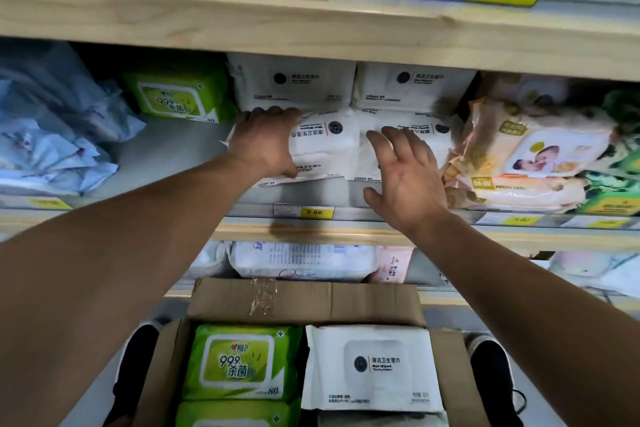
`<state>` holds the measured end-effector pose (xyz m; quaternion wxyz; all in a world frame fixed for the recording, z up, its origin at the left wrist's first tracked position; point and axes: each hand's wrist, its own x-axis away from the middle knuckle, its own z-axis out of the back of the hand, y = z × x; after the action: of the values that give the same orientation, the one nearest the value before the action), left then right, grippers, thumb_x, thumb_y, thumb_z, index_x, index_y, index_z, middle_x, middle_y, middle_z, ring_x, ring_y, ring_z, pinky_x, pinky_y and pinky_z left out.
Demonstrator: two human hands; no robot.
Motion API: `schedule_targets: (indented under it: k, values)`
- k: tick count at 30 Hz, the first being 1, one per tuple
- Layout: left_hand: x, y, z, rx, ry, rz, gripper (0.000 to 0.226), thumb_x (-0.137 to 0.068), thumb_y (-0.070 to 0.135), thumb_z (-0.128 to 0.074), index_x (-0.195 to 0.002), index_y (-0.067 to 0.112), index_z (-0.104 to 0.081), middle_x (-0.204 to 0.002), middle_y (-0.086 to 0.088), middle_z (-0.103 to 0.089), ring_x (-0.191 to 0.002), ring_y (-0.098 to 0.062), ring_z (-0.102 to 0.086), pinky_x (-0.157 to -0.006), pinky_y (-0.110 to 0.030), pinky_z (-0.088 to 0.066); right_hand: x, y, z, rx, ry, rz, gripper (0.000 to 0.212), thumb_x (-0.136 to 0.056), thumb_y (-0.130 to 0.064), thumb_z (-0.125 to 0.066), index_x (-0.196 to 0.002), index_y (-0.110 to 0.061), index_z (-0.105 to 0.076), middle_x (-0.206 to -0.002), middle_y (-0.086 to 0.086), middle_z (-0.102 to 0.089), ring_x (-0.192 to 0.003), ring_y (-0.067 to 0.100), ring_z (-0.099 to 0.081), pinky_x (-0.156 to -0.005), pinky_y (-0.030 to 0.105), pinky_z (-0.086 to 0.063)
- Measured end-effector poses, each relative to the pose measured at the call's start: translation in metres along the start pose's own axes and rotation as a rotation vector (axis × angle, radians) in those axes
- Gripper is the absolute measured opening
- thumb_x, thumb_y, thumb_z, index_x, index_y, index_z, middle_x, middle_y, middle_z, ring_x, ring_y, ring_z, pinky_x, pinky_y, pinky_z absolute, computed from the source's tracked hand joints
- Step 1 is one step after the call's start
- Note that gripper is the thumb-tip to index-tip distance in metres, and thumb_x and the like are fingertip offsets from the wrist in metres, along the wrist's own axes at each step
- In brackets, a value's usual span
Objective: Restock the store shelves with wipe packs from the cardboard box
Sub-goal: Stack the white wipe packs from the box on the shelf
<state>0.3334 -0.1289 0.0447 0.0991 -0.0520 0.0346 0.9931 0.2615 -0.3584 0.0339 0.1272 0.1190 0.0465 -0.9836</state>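
Two white wipe packs lie flat side by side on the middle shelf (173,163). My left hand (265,142) grips the left white pack (327,146) at its left end, fingers over the far edge, thumb at the near edge. My right hand (403,177) is spread, fingers apart, over the right white pack (415,135), holding nothing. Two more white packs (294,80) stand upright behind them. Below, the open cardboard box (304,302) holds green packs (242,362) on the left and a white pack (372,367) on the right.
A green pack (176,97) stands at the back left of the shelf, beside crumpled blue packs (52,128). Beige baby-wipe packs (526,156) crowd the right. A price tag (304,211) marks the shelf edge. Black shoes (491,381) flank the box. Bare shelf lies left of my left hand.
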Motion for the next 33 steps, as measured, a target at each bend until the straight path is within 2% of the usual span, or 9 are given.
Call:
schedule_targets:
  k: [4,8,11,16,20,23,29,33]
  values:
    - [0.001,-0.001,-0.003,-0.042,0.054,0.004,0.099,-0.048,0.043,-0.086,-0.136,0.030,-0.041,-0.139,0.001,-0.047,-0.128,-0.030,-0.036,-0.107,-0.048,-0.031,0.005,-0.001,-0.003,0.018,-0.013,-0.013,0.086,-0.077,-0.035,-0.070,-0.148,-0.020,-0.025,-0.153,0.006,-0.027,-0.143,0.031,-0.017,-0.118,0.043,-0.016]
    - [0.017,0.007,-0.004,-0.032,0.108,0.024,0.082,-0.067,0.033,-0.078,-0.138,0.025,-0.038,-0.140,0.000,-0.044,-0.130,-0.029,-0.035,-0.111,-0.052,-0.021,0.015,-0.006,0.005,0.017,-0.017,-0.016,0.086,-0.076,-0.035,-0.071,-0.147,-0.019,-0.027,-0.152,0.007,-0.028,-0.141,0.032,-0.020,-0.117,0.044,-0.018]
    - [0.040,0.018,0.001,-0.017,0.145,-0.015,0.079,-0.071,0.034,-0.074,-0.140,0.023,-0.038,-0.143,-0.001,-0.042,-0.132,-0.028,-0.035,-0.110,-0.051,-0.023,0.031,-0.014,0.016,0.002,-0.018,-0.012,0.086,-0.076,-0.036,-0.071,-0.148,-0.018,-0.027,-0.152,0.007,-0.028,-0.141,0.033,-0.020,-0.117,0.044,-0.018]
    - [0.107,0.029,0.010,0.126,0.084,-0.050,0.074,-0.078,0.035,-0.064,-0.145,0.019,-0.035,-0.150,-0.007,-0.036,-0.136,-0.029,-0.032,-0.112,-0.046,-0.024,0.082,-0.033,0.032,-0.035,-0.088,-0.005,0.084,-0.079,-0.036,-0.068,-0.149,-0.019,-0.025,-0.154,0.006,-0.026,-0.143,0.031,-0.018,-0.118,0.043,-0.017]
    - [0.171,0.036,0.005,0.223,0.095,-0.061,0.072,-0.073,0.040,-0.058,-0.140,0.018,-0.044,-0.143,-0.010,-0.047,-0.130,-0.029,-0.044,-0.108,-0.044,-0.034,0.134,-0.049,0.038,-0.098,-0.148,-0.011,0.080,-0.078,-0.032,-0.070,-0.146,-0.017,-0.032,-0.150,0.007,-0.033,-0.140,0.031,-0.023,-0.117,0.043,-0.020]
    - [0.219,0.049,0.000,0.304,0.039,-0.042,0.071,-0.073,0.037,-0.065,-0.138,0.016,-0.047,-0.141,-0.009,-0.050,-0.127,-0.030,-0.047,-0.107,-0.042,-0.036,0.173,-0.059,0.038,-0.158,-0.150,-0.015,0.073,-0.077,-0.027,-0.068,-0.142,-0.014,-0.039,-0.146,0.009,-0.039,-0.135,0.033,-0.031,-0.112,0.046,-0.028]
    - [0.313,0.077,-0.022,0.317,-0.102,-0.101,0.068,-0.078,0.035,-0.066,-0.139,0.014,-0.045,-0.140,-0.009,-0.049,-0.127,-0.030,-0.046,-0.106,-0.041,-0.036,0.249,-0.070,0.034,-0.096,-0.357,0.011,0.076,-0.083,-0.037,-0.065,-0.147,-0.022,-0.028,-0.151,0.001,-0.028,-0.140,0.025,-0.021,-0.109,0.039,-0.027]
    - [0.353,0.091,-0.046,0.354,-0.200,-0.087,0.073,-0.075,0.034,-0.068,-0.141,0.016,-0.042,-0.142,-0.006,-0.047,-0.126,-0.029,-0.045,-0.105,-0.038,-0.038,0.290,-0.071,0.020,-0.075,-0.510,0.012,0.080,-0.083,-0.040,-0.063,-0.149,-0.024,-0.022,-0.154,0.000,-0.023,-0.142,0.024,-0.017,-0.114,0.037,-0.023]
